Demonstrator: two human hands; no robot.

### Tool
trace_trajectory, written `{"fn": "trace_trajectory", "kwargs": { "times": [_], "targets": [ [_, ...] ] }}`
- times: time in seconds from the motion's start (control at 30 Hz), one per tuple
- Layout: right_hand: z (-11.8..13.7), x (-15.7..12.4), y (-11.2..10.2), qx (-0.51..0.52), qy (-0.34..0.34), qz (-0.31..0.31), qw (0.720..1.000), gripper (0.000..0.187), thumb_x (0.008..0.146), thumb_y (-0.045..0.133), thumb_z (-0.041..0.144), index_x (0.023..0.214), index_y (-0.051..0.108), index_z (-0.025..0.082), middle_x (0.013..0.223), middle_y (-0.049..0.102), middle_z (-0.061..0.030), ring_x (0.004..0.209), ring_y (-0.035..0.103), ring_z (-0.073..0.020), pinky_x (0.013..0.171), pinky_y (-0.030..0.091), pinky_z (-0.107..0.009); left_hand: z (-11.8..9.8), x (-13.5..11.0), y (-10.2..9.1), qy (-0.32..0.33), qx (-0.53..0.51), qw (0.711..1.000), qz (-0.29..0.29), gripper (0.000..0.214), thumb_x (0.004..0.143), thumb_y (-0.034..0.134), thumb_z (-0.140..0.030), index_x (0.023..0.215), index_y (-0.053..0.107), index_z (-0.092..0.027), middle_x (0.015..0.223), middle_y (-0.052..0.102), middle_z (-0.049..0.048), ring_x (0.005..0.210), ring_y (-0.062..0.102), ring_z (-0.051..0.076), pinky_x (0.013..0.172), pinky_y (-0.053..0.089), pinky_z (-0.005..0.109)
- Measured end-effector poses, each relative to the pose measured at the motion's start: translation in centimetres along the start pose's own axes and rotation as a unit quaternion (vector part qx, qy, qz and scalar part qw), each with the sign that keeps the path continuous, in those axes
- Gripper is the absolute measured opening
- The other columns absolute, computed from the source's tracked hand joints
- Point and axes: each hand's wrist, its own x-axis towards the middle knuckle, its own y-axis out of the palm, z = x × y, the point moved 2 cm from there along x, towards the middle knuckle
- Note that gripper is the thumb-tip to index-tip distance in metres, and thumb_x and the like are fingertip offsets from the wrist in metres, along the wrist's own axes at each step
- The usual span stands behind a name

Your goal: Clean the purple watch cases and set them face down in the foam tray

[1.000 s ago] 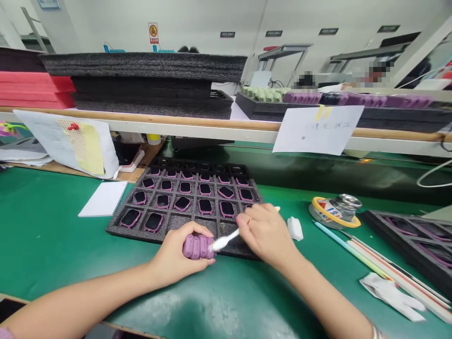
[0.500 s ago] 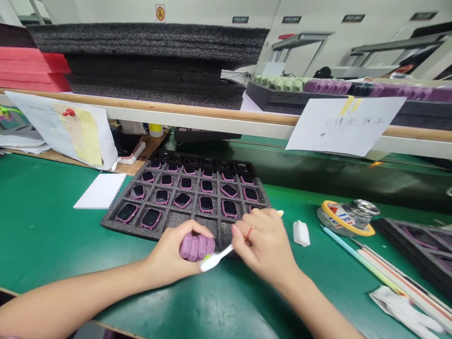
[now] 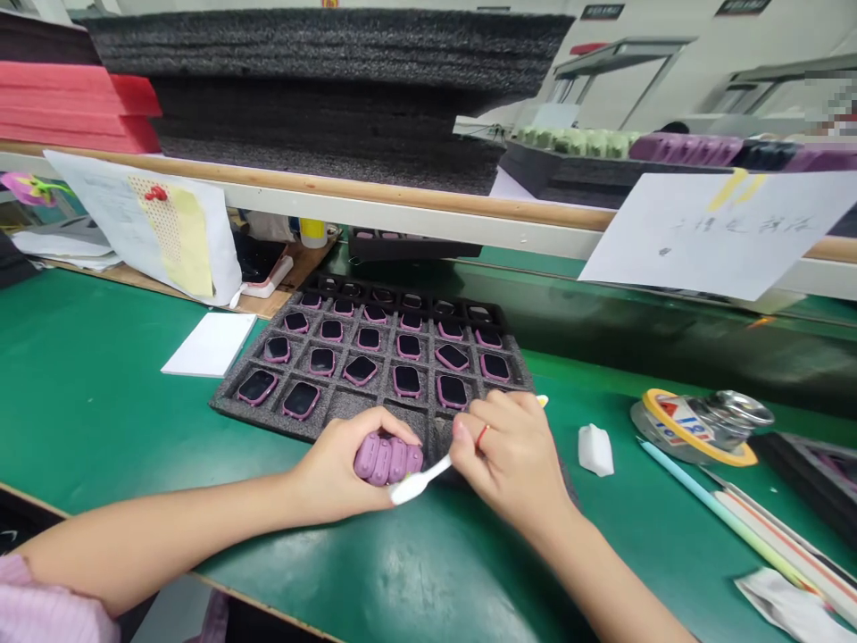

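Observation:
My left hand (image 3: 338, 469) is closed around a small stack of purple watch cases (image 3: 388, 458), held edge-up just in front of a black foam tray (image 3: 335, 406). My right hand (image 3: 512, 455) pinches a white toothbrush (image 3: 419, 482), whose head touches the lower right of the purple stack. The tray's pockets hold several purple-rimmed watch bodies (image 3: 407, 379) with dark screens; the pockets nearest my hands are hidden behind them.
A small white wad (image 3: 594, 448) lies right of my right hand. Further right are a tape roll with a metal dish (image 3: 700, 421), long thin sticks (image 3: 736, 522), a crumpled white cloth (image 3: 790, 607) and another black tray (image 3: 817, 469). A white pad (image 3: 210, 344) lies left; foam sheets (image 3: 321, 89) are stacked on the shelf.
The brush head has slid from the top right of the purple stack down to its lower right. The view has tilted down and shifted; both hands keep their grips.

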Motion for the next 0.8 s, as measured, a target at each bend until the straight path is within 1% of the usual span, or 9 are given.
{"fn": "trace_trajectory", "kwargs": {
  "times": [0.13,0.23,0.37,0.5,0.63,0.73,0.8],
  "targets": [
    [-0.04,-0.07,0.16,-0.007,0.01,-0.005,1.0,0.044,0.097,0.044,0.015,0.053,0.045,0.02,0.05,0.04,0.0022,0.056,0.036,-0.0142,0.063,0.027,-0.033,0.09,-0.05,-0.04,-0.01,-0.001,1.0,-0.009,0.039,0.068,0.084,-0.018,0.101,0.064,-0.021,0.111,0.073,0.0053,0.104,0.07,0.023,0.097,0.05,0.037],
    [0.0,-0.14,0.29,-0.004,0.0,0.003,1.0,0.044,0.097,0.046,0.016,0.053,0.046,0.02,0.05,0.041,0.0022,0.055,0.037,-0.0141,0.063,0.027,-0.033,-0.02,-0.04,-0.01,-0.004,0.007,1.0,-0.004,0.039,0.067,0.084,-0.018,0.101,0.064,-0.021,0.11,0.073,0.0055,0.104,0.069,0.023,0.097,0.05,0.037],
    [-0.12,-0.18,0.17,-0.014,0.003,-0.007,1.0,0.047,0.097,0.044,0.014,0.05,0.044,0.02,0.048,0.042,0.0018,0.054,0.037,-0.0138,0.062,0.027,-0.033,-0.16,0.03,-0.03,-0.02,0.008,1.0,-0.011,0.039,0.068,0.084,-0.019,0.101,0.064,-0.021,0.111,0.073,0.0065,0.103,0.07,0.023,0.095,0.051,0.037],
    [-0.16,-0.18,0.08,-0.015,-0.009,0.006,1.0,0.047,0.098,0.044,0.018,0.051,0.046,0.019,0.049,0.042,0.0016,0.055,0.037,-0.0139,0.062,0.028,-0.033,-0.31,0.08,-0.02,-0.005,0.004,1.0,-0.004,0.039,0.068,0.084,-0.019,0.1,0.063,-0.021,0.11,0.073,0.0066,0.104,0.069,0.023,0.096,0.051,0.037],
    [-0.26,-0.26,-0.03,-0.022,0.008,-0.003,1.0,0.05,0.099,0.043,0.017,0.049,0.043,0.02,0.047,0.041,0.0017,0.054,0.036,-0.0135,0.061,0.026,-0.033,-0.32,0.05,-0.03,-0.013,0.008,1.0,-0.009,0.039,0.068,0.084,-0.018,0.101,0.062,-0.021,0.108,0.073,0.0054,0.102,0.069,0.022,0.094,0.051,0.036],
    [-0.15,-0.38,0.03,-0.017,0.0,0.004,1.0,0.05,0.101,0.042,0.02,0.05,0.044,0.019,0.048,0.041,0.0018,0.055,0.036,-0.0136,0.061,0.027,-0.033,-0.44,0.09,0.03,-0.001,0.009,1.0,0.0,0.04,0.068,0.084,-0.017,0.1,0.062,-0.021,0.106,0.073,0.0048,0.1,0.069,0.022,0.093,0.051,0.035],
    [-0.27,-0.47,0.07,-0.019,0.002,-0.005,1.0,0.051,0.101,0.042,0.019,0.05,0.043,0.02,0.047,0.04,0.002,0.054,0.036,-0.0135,0.061,0.027,-0.033,-0.47,0.14,0.01,-0.004,0.012,1.0,-0.004,0.04,0.068,0.084,-0.018,0.1,0.061,-0.021,0.107,0.073,0.0052,0.101,0.069,0.022,0.094,0.051,0.035]
  ]
}}
